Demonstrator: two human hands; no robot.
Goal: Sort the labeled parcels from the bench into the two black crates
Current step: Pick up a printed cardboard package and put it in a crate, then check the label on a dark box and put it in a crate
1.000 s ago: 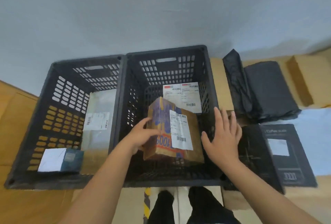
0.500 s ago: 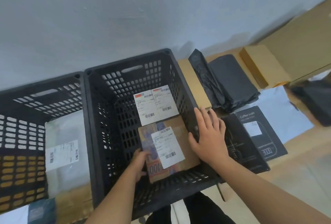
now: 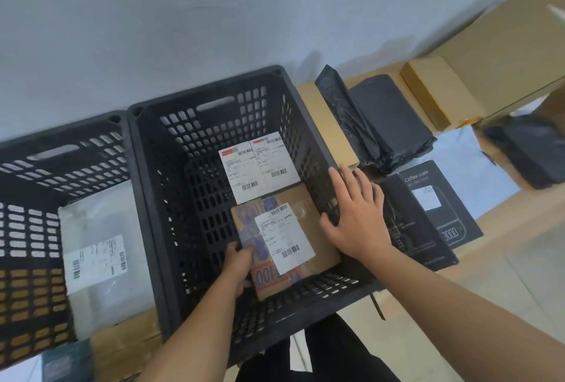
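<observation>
Left hand grips flat cardboard parcel inside slotted plastic crate.

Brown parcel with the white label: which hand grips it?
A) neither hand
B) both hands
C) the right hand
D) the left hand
D: the left hand curls round the near corner of the brown parcel, while the right hand lies on the rim of the crate.
</observation>
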